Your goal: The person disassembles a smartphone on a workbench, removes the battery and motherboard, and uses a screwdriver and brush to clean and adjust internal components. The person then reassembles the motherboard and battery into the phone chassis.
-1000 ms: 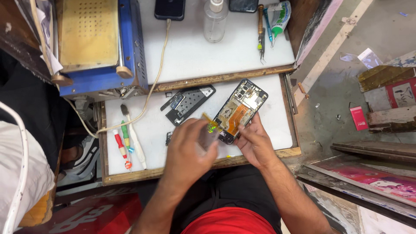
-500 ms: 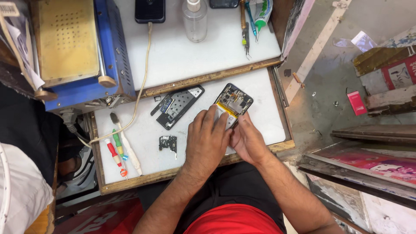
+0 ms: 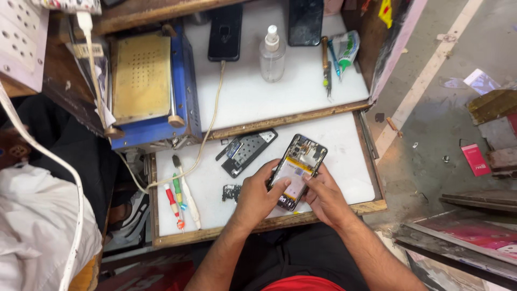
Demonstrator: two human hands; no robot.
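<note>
Both hands, left hand [image 3: 257, 198] and right hand [image 3: 321, 198], gripping an opened phone [image 3: 298, 170] over the white tray [image 3: 344, 156]

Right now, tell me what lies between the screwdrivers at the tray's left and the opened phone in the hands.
In the head view, a small black part lies on the white tray between the screwdrivers and the opened phone, just left of the left hand.

- Phone [image 3: 297, 171] on tabletop [image 3: 344, 161], between left hand [image 3: 257, 196] and right hand [image 3: 323, 198].
- Back cover [image 3: 246, 152] left of phone.
- Screwdrivers [image 3: 175, 200] further left.
- Bottle [image 3: 272, 54] on shelf [image 3: 253, 102] behind.
</note>
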